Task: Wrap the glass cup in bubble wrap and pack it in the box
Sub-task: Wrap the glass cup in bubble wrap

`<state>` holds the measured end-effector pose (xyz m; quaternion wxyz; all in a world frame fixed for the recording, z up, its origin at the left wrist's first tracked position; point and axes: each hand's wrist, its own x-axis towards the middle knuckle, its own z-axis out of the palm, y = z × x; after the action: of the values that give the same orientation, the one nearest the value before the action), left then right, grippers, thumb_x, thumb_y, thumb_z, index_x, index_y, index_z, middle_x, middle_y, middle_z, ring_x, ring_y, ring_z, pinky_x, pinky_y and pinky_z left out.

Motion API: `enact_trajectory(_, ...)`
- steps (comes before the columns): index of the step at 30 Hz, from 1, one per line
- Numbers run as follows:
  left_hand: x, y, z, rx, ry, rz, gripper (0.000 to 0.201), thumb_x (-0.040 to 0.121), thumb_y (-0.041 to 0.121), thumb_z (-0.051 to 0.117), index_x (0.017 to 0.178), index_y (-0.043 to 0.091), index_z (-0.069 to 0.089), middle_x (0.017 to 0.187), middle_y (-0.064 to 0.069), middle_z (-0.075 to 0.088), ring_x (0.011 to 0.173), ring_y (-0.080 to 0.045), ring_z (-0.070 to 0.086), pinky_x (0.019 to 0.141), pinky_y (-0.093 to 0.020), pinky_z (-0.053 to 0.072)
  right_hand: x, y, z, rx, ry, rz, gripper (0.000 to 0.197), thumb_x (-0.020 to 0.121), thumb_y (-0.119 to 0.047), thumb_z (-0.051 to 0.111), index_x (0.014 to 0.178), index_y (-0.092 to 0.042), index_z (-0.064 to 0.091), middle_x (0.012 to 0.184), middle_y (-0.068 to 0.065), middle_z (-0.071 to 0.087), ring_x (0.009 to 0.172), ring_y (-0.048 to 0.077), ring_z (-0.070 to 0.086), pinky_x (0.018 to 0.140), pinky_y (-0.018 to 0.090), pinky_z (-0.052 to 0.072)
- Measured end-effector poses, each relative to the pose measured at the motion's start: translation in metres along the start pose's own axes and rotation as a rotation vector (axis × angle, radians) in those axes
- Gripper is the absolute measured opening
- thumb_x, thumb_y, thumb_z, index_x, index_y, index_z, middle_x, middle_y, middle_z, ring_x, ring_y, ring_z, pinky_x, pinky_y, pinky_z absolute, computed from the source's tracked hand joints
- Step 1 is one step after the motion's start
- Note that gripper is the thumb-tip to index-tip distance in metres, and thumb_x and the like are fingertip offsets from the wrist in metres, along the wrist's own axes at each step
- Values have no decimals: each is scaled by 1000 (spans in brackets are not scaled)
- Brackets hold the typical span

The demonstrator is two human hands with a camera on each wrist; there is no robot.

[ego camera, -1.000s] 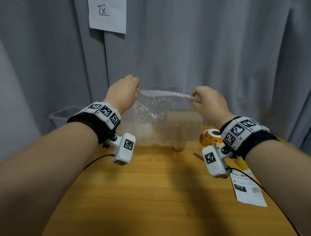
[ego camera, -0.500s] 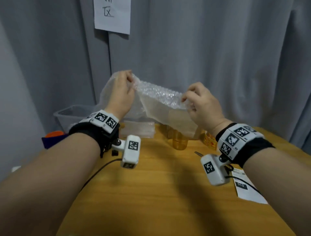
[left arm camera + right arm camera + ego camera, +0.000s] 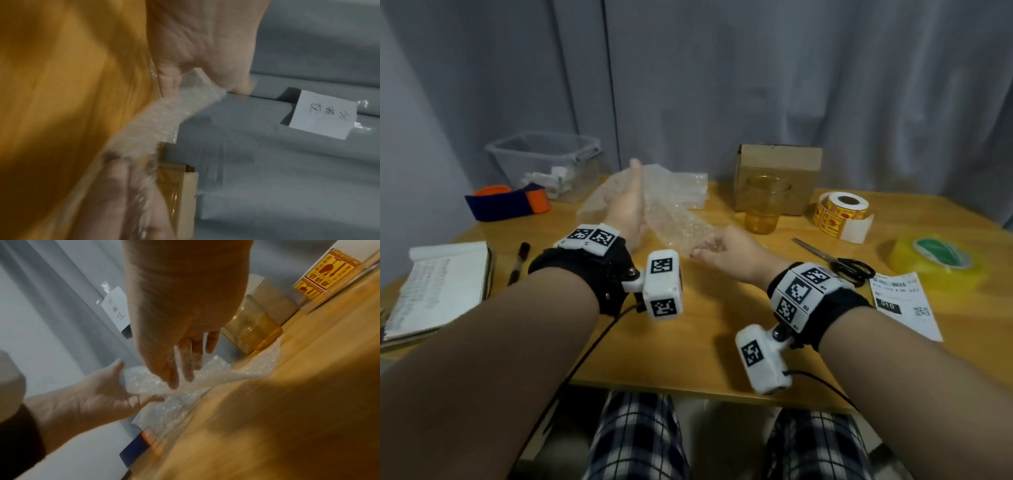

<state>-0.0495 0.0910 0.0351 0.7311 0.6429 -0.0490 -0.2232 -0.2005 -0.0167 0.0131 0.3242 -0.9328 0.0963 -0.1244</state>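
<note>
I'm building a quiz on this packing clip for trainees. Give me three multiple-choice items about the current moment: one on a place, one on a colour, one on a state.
1. Where does the amber glass cup stand?
A. inside the clear plastic bin
B. on the wooden table, in front of the brown cardboard box
C. on the white notebook

2. What colour are the handles of the scissors?
A. black
B. red
C. white

3. What is the state of the clear bubble wrap sheet?
A. wound around the cup
B. packed in the box
C. spread over the table, held by the left hand and the right hand, apart from the cup

Answers: 1 B, the head view shows the cup upright on the table against the box front. 2 A, the handle loops are dark black. 3 C, the cup stands bare while both hands hold the sheet.
</note>
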Motion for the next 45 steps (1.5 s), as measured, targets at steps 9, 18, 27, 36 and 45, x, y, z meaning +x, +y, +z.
enact_trajectory(9,0,49,24,989,168,810,44,97,15,39,139,24,37,98,-2,60,72,-8,55,60,-5,41,28,29,-57,-69,470,170,20,94,-27,51,83,-16,64,79,1,65,73,18,60,65,26,44)
enact_trajectory(18,3,53,92,719,-219,1150,79,90,14,61,150,25,10,133,-9,56,89,-17,62,80,-6,39,61,89,-96,-380,214,330,62,90,-22,57,146,-15,30,149,10,36,139,29,27,114,43,26)
enact_trajectory(27,45,48,47,963,26,994,43,90,2,52,131,11,43,136,-11,33,107,-28,55,95,-27,38,61,96,-96,-600,351,301,11,94,-26,51,93,-26,62,102,-2,63,106,22,49,98,41,23)
enact_trajectory(36,-1,93,122,1083,-302,1425,54,91,-3,46,143,6,34,151,-11,28,127,-33,46,100,-39,41,38,50,-151,-307,913,62,17,97,-20,43,102,-9,55,107,7,56,99,25,52,93,33,25)
enact_trajectory(45,-34,134,139,615,-216,1533,56,91,0,47,144,10,33,147,-9,28,121,-28,48,95,-27,45,18,4,-193,-146,1173,-222,20,94,-16,41,96,-2,55,90,-13,39,89,16,43,86,37,37)
